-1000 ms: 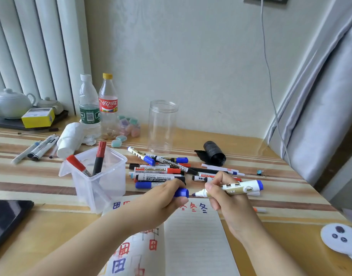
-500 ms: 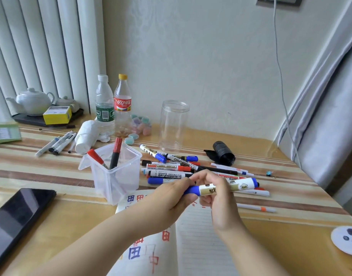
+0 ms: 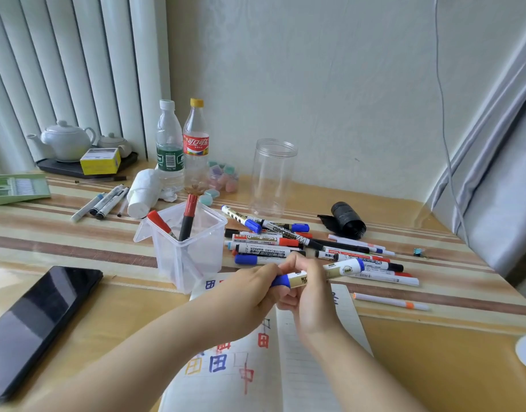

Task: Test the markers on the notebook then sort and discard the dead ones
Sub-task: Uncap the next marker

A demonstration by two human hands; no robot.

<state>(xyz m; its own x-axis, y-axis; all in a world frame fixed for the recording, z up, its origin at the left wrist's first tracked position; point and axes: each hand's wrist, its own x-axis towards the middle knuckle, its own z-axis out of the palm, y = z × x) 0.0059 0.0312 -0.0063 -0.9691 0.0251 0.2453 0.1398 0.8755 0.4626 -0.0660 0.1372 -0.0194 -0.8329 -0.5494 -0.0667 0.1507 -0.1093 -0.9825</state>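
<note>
Both hands hold one white marker with a blue cap [image 3: 321, 275] sideways, just above the open lined notebook [image 3: 312, 367] on the worktop. The left hand [image 3: 255, 288] has its fingers curled round the cap end. The right hand [image 3: 307, 288] pinches the body. I think the cap is being pushed shut so the ink stays wet.

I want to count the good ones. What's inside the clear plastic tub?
Two red-capped markers stand leaning inside the clear tub. Its frosted walls blur the bottom, so anything lying down there cannot be seen.
</note>
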